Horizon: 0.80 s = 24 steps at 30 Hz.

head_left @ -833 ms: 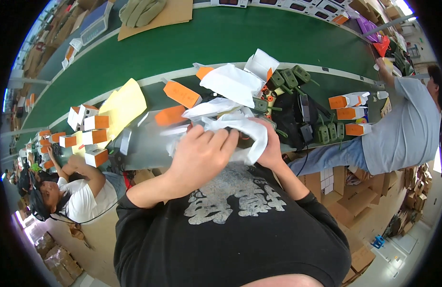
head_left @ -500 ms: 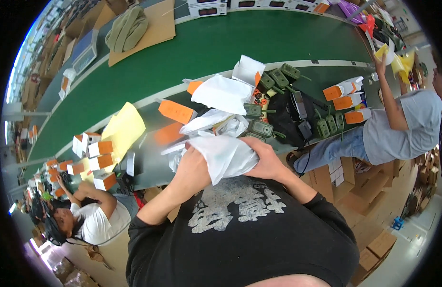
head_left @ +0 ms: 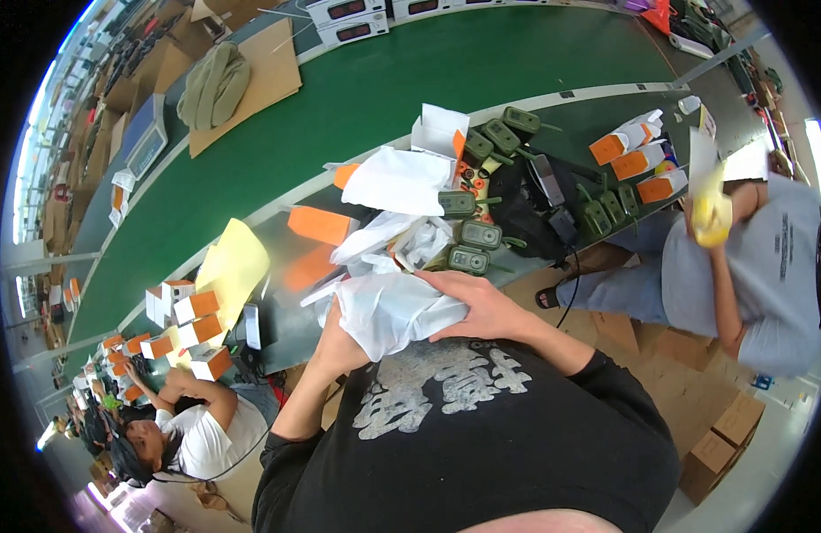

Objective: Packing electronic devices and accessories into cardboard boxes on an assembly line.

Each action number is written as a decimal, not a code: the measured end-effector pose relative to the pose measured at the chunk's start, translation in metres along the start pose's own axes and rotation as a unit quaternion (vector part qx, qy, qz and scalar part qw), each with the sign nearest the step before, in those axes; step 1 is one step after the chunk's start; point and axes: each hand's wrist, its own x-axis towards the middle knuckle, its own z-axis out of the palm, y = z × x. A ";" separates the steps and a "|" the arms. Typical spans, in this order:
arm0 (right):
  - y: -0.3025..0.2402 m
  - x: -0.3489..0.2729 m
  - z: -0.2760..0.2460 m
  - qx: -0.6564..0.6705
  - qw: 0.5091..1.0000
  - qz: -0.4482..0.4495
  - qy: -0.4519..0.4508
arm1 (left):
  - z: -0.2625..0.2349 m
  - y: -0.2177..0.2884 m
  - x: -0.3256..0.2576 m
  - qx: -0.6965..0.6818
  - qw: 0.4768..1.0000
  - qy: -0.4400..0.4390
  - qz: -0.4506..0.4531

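Note:
Between my two hands, in front of my chest, is a crumpled white plastic bag (head_left: pixel 394 311). My left hand (head_left: pixel 341 342) grips its left side, with the fingers partly hidden behind the plastic. My right hand (head_left: pixel 477 306) is closed on its right side, fingers along the upper edge. What the bag contains, if anything, does not show. Just beyond lie more white plastic bags (head_left: pixel 397 185) and an orange-ended box (head_left: pixel 322 225). Green handheld devices with antennas (head_left: pixel 468 259) lie close to my right hand.
Several orange and white boxes (head_left: pixel 197 330) stand on the left beside a yellow sheet (head_left: pixel 236 258). A black bag (head_left: pixel 515 191) lies to the right. Co-workers sit at left (head_left: pixel 219 435) and stand at right (head_left: pixel 748 266). The green belt (head_left: pixel 482 67) runs behind.
My right hand has moved left over the bag's upper edge, and the bag has turned and bunched up. The co-worker at right has drawn a yellow item in toward the body.

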 end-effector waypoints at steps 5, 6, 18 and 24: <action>0.005 -0.002 -0.006 -0.086 0.989 -0.118 0.020 | 0.002 -0.009 -0.020 -0.113 0.992 0.060 -0.021; 0.018 -0.005 -0.005 -0.109 0.987 -0.111 0.045 | 0.001 -0.011 -0.025 -0.111 0.991 0.067 -0.027; 0.027 0.091 -0.060 -0.228 0.905 -0.154 0.325 | -0.033 -0.043 -0.061 -0.294 0.834 0.454 -0.107; 0.078 0.155 0.002 -0.507 0.857 -0.056 -0.078 | -0.031 -0.051 -0.066 -0.121 0.918 0.357 -0.119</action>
